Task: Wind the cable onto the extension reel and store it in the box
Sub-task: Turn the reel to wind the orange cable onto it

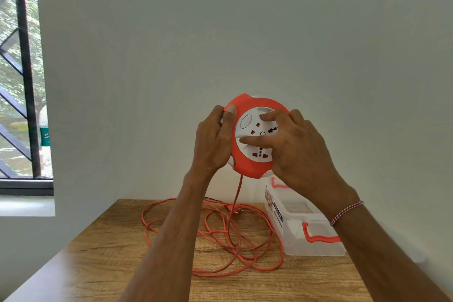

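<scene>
Round orange-and-white extension reel (255,140) held up in the air, socket face toward camera. Left hand (213,142) grips its left rim w/ thumb over the front edge. Right hand (294,149) lies on the white face, fingers spread & touching it. Orange cable (235,235) hangs from the reel's bottom to loose loops on the wooden surface (103,260). Clear box (301,228) w/ orange handles sits at right, beside the loops.

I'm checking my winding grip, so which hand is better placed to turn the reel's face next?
Right, probably. The right hand has fingers on the white socket face of the reel, while the left hand grips its orange rim, steadying it.
</scene>
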A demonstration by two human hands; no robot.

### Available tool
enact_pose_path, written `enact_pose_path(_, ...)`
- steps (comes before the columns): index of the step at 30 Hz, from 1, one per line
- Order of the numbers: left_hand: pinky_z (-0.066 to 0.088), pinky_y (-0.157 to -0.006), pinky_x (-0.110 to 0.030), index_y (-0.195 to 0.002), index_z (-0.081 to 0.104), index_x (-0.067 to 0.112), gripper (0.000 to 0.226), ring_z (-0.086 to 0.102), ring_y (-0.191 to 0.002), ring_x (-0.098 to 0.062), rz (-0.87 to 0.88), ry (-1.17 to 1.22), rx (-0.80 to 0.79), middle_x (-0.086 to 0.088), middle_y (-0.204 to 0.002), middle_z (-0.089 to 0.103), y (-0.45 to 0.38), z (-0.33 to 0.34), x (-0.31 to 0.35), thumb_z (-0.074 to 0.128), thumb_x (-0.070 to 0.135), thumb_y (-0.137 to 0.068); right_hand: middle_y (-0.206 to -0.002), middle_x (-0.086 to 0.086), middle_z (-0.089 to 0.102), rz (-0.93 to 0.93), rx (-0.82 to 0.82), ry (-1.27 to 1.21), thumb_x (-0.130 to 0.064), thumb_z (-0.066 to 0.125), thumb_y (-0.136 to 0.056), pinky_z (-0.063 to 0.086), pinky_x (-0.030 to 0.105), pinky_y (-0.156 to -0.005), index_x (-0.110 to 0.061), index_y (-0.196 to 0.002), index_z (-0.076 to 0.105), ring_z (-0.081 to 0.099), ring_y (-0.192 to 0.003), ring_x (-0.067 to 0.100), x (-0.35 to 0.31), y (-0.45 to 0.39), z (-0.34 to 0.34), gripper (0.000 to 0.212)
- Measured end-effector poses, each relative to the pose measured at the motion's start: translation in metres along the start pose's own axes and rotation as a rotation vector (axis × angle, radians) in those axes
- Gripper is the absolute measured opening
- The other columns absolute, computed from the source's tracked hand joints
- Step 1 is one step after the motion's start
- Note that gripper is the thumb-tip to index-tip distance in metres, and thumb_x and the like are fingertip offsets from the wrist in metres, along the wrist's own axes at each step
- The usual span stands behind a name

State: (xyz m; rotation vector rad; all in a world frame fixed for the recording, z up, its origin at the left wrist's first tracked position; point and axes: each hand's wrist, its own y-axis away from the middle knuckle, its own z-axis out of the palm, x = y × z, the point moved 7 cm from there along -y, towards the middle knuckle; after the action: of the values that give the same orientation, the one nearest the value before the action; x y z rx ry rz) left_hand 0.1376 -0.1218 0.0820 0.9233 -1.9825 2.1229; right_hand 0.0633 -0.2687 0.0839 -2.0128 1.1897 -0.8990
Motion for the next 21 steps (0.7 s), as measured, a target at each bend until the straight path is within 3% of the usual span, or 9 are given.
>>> enact_pose_path(6, 0.061, -0.059, -0.029, -0.098, 0.060, 0.015, 0.039, 0.070, -0.069, -0.010, -0.001, -0.005, -0.009, 0.011, -0.080, 0.070, 0.002, 0.002, 0.002, 0.039, 0.048, -0.098, -0.111, 0.014, 0.063, 0.069, 0.111, -0.018, -0.035, 0.083, -0.063, 0.052, 0.042, -0.078, -0.035, -0.118, 0.064, 0.059, -0.093, 0.032, 0.008, 0.002, -0.001, 0.058)
enact_pose_path(10, 0.059, -0.058, -0.041, -0.093, 0.059, 0.010, 0.042, 0.067, -0.063, -0.016, -0.004, 0.004, 0.003, 0.000, -0.075, 0.068, 0.001, 0.001, 0.003, 0.039, 0.047, -0.099, -0.112, 0.011, 0.066, 0.145, 0.182, -0.017, -0.060, 0.064, -0.074, 0.053, 0.038, -0.079, -0.037, -0.130, 0.053, 0.062, -0.091, 0.027, 0.013, 0.005, -0.003, 0.062)
enact_pose_path(15, 0.057, -0.056, -0.021, -0.097, 0.060, 0.013, 0.041, 0.069, -0.068, -0.009, -0.003, 0.001, -0.005, 0.011, -0.079, 0.069, 0.001, 0.001, 0.003, 0.038, 0.047, -0.099, -0.107, 0.004, 0.072, 0.252, 0.255, -0.139, -0.073, 0.051, -0.075, 0.056, 0.036, -0.071, -0.025, -0.128, 0.058, 0.070, -0.078, 0.026, 0.014, 0.006, -0.009, 0.072)
enact_pose_path(21, 0.058, -0.058, -0.020, -0.100, 0.061, 0.017, 0.034, 0.071, -0.072, -0.007, -0.014, 0.010, -0.021, 0.016, -0.083, 0.070, 0.003, 0.006, -0.001, 0.040, 0.045, -0.100, -0.113, 0.005, 0.070, 0.334, 0.237, -0.219, -0.071, 0.050, -0.075, 0.056, 0.036, -0.075, -0.022, -0.126, 0.060, 0.071, -0.084, 0.026, 0.020, 0.006, -0.007, 0.072)
